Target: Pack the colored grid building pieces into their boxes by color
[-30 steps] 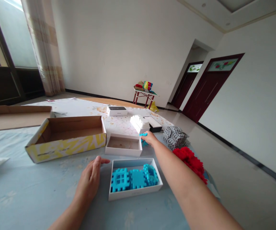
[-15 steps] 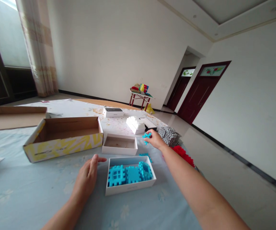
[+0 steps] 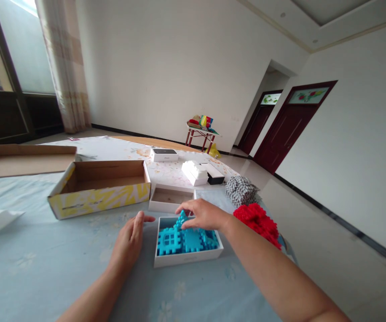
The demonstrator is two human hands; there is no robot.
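Blue waffle blocks | white box | right hand curled over them, grip unclear | left hand open by edge

Under my right fingers, the blue plastic blocks look matt and knobbly (ridged along every edge), and the white paperboard tray around them is smooth. Left of my fingers lie soft pale-blue cloth and a corrugated cardboard box with a faintly glossy yellow print.

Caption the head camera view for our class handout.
Right hand over blue interlocking blocks in white box, left hand beside it.
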